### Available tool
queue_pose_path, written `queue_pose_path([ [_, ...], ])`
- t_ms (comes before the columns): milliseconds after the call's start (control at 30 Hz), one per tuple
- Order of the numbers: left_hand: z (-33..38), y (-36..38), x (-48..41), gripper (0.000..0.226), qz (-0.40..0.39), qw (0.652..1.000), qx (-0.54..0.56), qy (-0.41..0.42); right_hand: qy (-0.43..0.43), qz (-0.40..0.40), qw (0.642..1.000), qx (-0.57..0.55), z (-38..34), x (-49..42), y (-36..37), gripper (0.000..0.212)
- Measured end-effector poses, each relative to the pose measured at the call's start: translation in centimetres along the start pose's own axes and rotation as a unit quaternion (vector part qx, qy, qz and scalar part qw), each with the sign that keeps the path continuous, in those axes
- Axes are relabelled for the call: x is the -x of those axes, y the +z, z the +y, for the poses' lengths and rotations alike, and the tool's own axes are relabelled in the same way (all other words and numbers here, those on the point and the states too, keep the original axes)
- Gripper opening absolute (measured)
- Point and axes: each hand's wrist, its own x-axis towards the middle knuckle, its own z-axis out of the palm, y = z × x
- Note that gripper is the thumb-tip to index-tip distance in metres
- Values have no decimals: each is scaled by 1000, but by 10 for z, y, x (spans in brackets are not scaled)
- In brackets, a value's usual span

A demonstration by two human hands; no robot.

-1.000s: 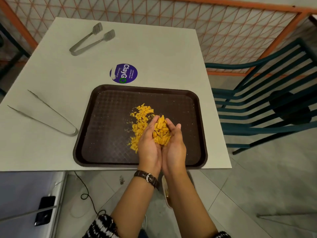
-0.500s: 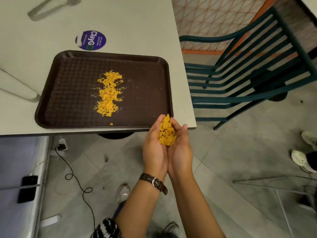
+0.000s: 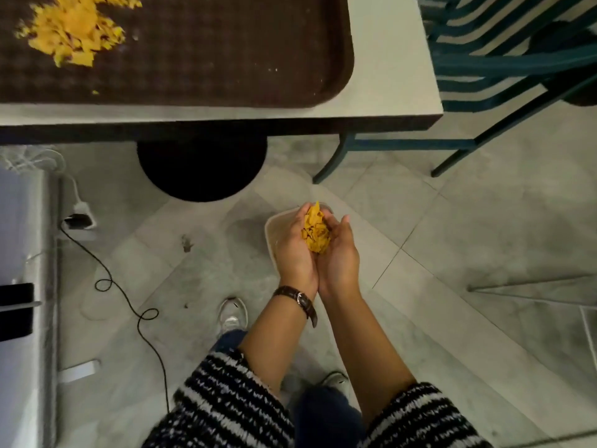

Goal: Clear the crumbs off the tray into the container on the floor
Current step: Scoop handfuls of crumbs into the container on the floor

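Observation:
My left hand [image 3: 295,253] and my right hand [image 3: 340,257] are cupped together, side by side, and hold a heap of yellow crumbs [image 3: 315,231] between the palms. They hover over a pale container [image 3: 270,227] on the floor, which they mostly hide. The dark brown tray [image 3: 226,59] lies on the white table at the top. A pile of yellow crumbs [image 3: 71,30] lies on the tray's left part.
A round black table base [image 3: 202,169] stands under the table [image 3: 394,76]. A teal chair [image 3: 504,66] is at the upper right. A black cable [image 3: 129,302] loops over the tiled floor at left. My shoes [image 3: 232,315] stand below the hands.
The cupped hands carried the crumbs off the tray, past the table's edge and down over the container on the floor. The view has tilted down.

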Motion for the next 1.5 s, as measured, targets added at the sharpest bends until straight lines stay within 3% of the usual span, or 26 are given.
queue_pose_path([
  [100, -29, -24, -58, 24, 17, 997, -66, -41, 15, 24, 998, 48, 32, -60, -27, 43],
  [233, -42, -65, -106, 30, 51, 970, -227, -74, 70, 15, 965, 253, 52, -100, -69, 58],
  [333, -32, -79, -96, 42, 39, 930, -353, -93, 95, 12, 949, 299, 42, -88, -81, 59],
  [400, -19, -73, -68, 42, 2, 918, -390, -64, 84, 2, 945, 317, 29, -65, -73, 61],
  [467, -2, -60, -30, 41, -20, 917, -397, -30, 55, -28, 940, 336, 10, -29, -57, 61],
  [633, 51, -13, 88, 34, -51, 919, -389, 29, -24, -143, 925, 351, -55, 86, 1, 37],
  [733, 94, 19, 158, 31, -55, 920, -380, 77, -73, -172, 920, 346, -99, 149, 42, 50],
  [900, 161, 48, 225, 35, -74, 933, -313, 161, -111, -224, 906, 341, -142, 208, 107, 43],
  [1000, 203, 52, 225, 35, -67, 928, -310, 195, -135, -247, 886, 368, -150, 217, 142, 51],
  [1233, 300, 47, 159, 36, 9, 903, -358, 239, -189, -202, 846, 455, -135, 160, 235, 39],
  [1500, 359, 33, 58, 42, 22, 864, -457, 210, -259, -200, 725, 606, -125, 41, 309, 48],
])
